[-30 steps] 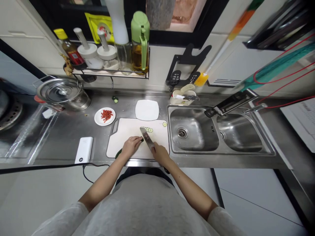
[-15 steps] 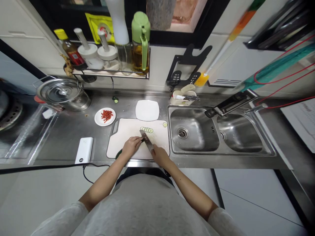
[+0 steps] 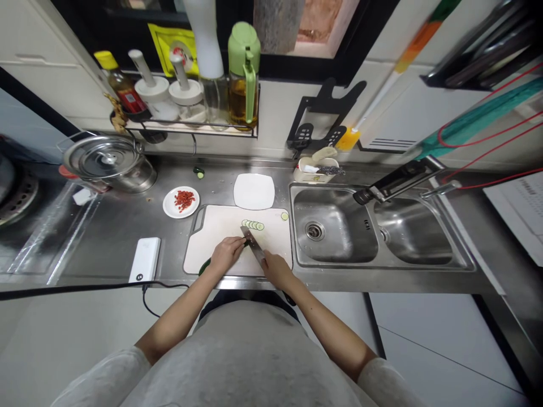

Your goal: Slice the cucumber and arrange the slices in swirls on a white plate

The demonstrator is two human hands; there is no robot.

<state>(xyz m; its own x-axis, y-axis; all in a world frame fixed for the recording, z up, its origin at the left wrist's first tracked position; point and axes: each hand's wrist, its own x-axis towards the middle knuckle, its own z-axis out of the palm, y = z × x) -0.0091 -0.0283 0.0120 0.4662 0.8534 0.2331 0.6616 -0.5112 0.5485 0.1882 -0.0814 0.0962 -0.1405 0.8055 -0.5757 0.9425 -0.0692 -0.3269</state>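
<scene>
Gripping a steel-bladed kitchen knife, the person's R hand is closed round its handle end, blade slanting away & to the L. L hand has fingers bent & closed on a small dark-green cucumber piece, mostly hidden, right by the blade; contact w/ the edge too small to tell. All this sits mid-board, on a white rectangular cutting board w/ grey rim.

Blade tip is just beside a row of thin pale-green round slices; one lone pale-green slice lies near the board's far R corner. Another dark-green cucumber length shows partly under the L wrist, at the near edge.

Edges: board's near side runs along the counter front; R side is close to the double-basin stainless sink. Far side meets a white squarish plate, touching or overlapping, can't tell. Room to move: board surface L of the L hand, plus steel counter btwn board & white rectangular power bank.
</scene>
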